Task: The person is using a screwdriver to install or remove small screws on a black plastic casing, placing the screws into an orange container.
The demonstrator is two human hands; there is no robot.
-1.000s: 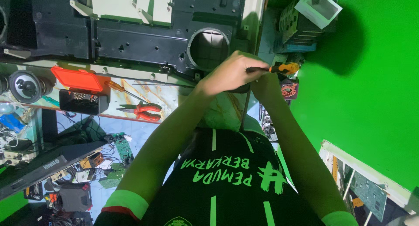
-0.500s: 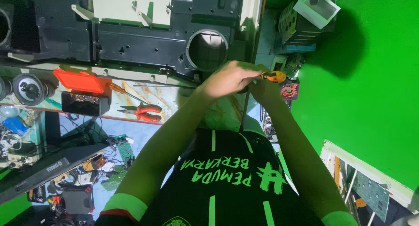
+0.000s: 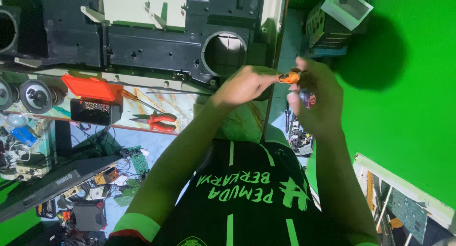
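Observation:
My left hand (image 3: 242,86) and my right hand (image 3: 316,101) meet in front of my chest, above the near edge of a cluttered workbench. Between them is a small screwdriver with an orange and black handle (image 3: 289,77). The left fingertips pinch its orange part from the left. My right hand wraps the dark end from the right. Its tip is hidden by the fingers. Just behind the left hand lies a large black plastic housing (image 3: 152,51) with a round opening (image 3: 224,53).
On the bench lie red-handled pliers (image 3: 154,121), a long orange-handled screwdriver (image 3: 137,97), an open orange-lidded parts box (image 3: 88,87) and round speakers (image 3: 35,96). Circuit boards and cables litter the floor at left. A green wall (image 3: 408,94) stands at right, with a white box (image 3: 346,8) above.
My right hand has come out from behind the left and moved right, now plainly gripping the screwdriver's end. The left hand stays roughly in place, pinching the orange part.

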